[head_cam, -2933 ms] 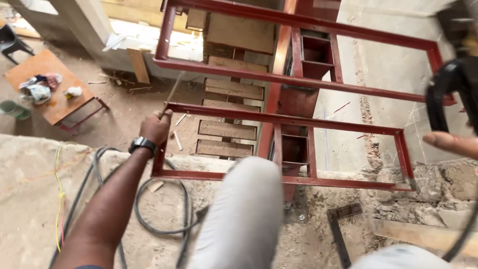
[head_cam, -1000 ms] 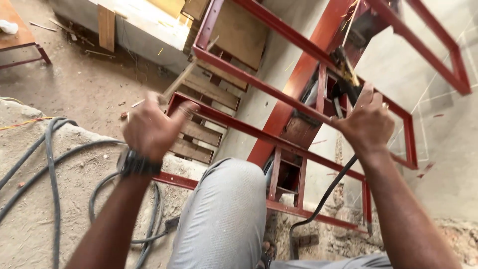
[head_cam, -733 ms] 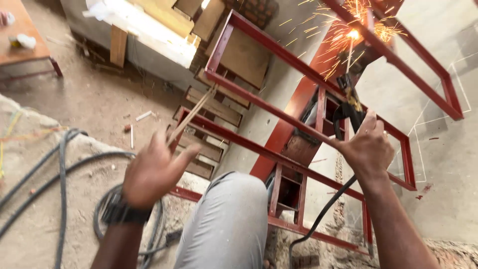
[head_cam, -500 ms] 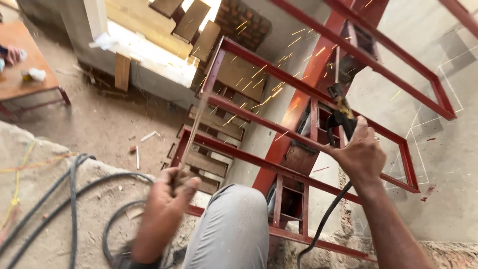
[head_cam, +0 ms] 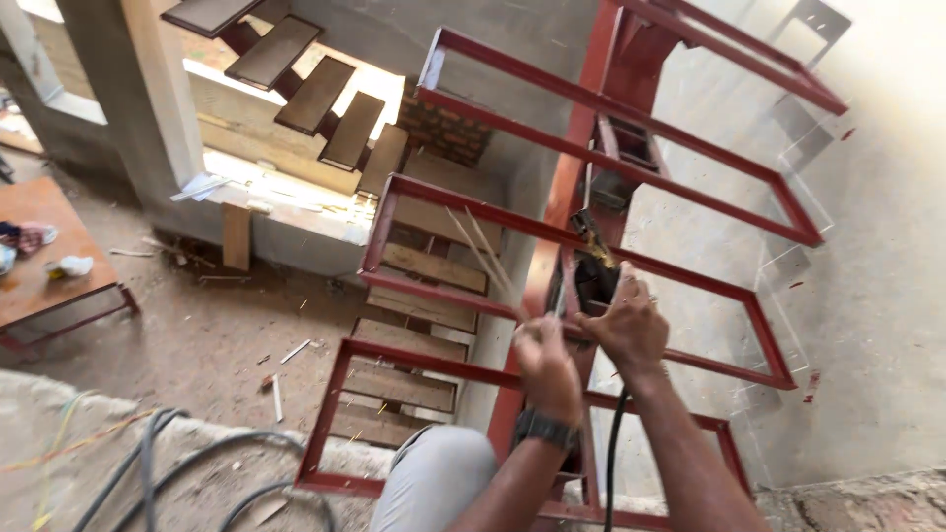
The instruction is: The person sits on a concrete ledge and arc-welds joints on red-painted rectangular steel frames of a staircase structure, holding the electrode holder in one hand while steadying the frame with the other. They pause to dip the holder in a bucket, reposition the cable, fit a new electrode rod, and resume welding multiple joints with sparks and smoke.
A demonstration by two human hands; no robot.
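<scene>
Building under construction, interior stairwell. Bare concrete walls [head_cam: 887,296] right, raw concrete column [head_cam: 148,108] far left. Red-primed steel stair frame [head_cam: 591,246] in centre, unfinished; wooden treads [head_cam: 325,94] on flight beyond. Dusty dirt floor [head_cam: 197,335] strewn with scraps, exposed brick [head_cam: 443,133] far, black cables [head_cam: 177,473] near left.
</scene>
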